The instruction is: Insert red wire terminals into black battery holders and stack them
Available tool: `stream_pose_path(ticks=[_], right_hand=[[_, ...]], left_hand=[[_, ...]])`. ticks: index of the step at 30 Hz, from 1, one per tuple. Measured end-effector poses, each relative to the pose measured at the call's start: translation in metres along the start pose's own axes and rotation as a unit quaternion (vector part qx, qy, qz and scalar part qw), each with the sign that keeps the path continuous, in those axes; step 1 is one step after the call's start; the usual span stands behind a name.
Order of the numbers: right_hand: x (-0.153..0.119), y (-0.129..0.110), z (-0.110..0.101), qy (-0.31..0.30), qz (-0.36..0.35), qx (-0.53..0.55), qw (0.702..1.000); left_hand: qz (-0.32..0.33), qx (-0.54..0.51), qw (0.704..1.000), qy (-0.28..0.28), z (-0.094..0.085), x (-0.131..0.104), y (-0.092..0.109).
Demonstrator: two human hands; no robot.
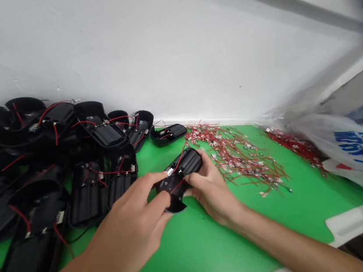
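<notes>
Between both hands, a black plastic housing [189, 161] with battery slots and a rounded open end is held tilted above the green tabletop. My left hand [141, 211] grips its rounded end, fingers closed near a small white connector [170, 172]. My right hand [209, 187] wraps around the slotted side, its thumb pressed inside close to the metal contacts. A thin red wire [181, 156] rises from the housing. Whether the fingertips also pinch a wire or contact is too small to tell.
Many similar black housings [89, 196] with red wires are piled at the left. Loose red wires with metal contacts [236, 151] lie spread at the back right. A printed plastic bag [344, 142] with more red wires stands at the far right. A white wall [171, 53] rises behind the green table [211, 247].
</notes>
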State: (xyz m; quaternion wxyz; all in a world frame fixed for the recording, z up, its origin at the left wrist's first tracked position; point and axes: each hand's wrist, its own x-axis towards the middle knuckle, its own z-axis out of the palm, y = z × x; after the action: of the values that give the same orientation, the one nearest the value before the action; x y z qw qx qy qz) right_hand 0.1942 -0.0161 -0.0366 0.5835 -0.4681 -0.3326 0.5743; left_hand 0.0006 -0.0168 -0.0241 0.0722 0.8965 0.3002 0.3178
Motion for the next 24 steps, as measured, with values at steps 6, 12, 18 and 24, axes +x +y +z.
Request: stream_pose_path(ticks=[6, 12, 18, 24], right_hand=[[0.000, 0.003, -0.003, -0.029, 0.007, -0.002, 1.000], [0.007, -0.002, -0.012, -0.104, -0.022, -0.014, 0.994], [0.018, -0.019, -0.025, -0.040, -0.131, -0.120, 0.983], [0.022, -0.027, -0.029, -0.048, -0.182, -0.205, 0.960]], left_hand=[[-0.021, -0.008, 1.000, -0.012, -0.002, -0.002, 0.003], [-0.024, 0.061, 0.997, 0.043, -0.053, 0.021, -0.014], [-0.209, 0.138, 0.954, 0.166, -0.166, 0.025, -0.074], [-0.293, 0.276, 0.908, 0.115, -0.196, 0.000, -0.154]])
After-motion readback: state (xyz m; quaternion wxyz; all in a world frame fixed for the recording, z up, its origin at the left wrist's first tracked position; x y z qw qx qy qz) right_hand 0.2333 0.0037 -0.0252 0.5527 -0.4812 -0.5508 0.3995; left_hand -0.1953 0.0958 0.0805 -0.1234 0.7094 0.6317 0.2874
